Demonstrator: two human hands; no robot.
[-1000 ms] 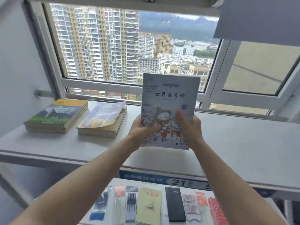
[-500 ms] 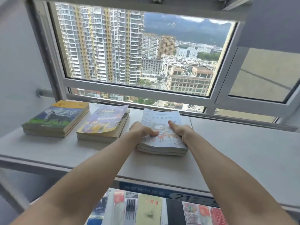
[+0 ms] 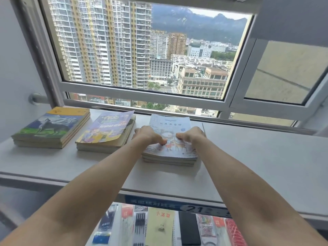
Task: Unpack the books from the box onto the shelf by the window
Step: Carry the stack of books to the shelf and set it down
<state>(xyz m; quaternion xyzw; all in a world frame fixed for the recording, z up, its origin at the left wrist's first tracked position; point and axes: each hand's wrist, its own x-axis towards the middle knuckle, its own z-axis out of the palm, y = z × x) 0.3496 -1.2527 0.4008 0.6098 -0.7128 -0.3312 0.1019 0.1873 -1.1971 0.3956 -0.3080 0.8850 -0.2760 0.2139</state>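
A stack of thin pale blue books with a snowy cartoon cover lies flat on the grey shelf under the window. My left hand grips the stack's left side and my right hand grips its right side, both thumbs pressed on the top cover. Left of it lie two other stacks: one with a purple, curling cover and one with a wolf cover. No box is in view.
The window frame runs right behind the books. The shelf stretches bare to the right of the blue stack. Below the shelf's front edge, a rack of packaged pens and notebooks shows.
One second ago I held the blue books upright above the shelf. They have come down flat beside the purple stack, and my hands stay on them.
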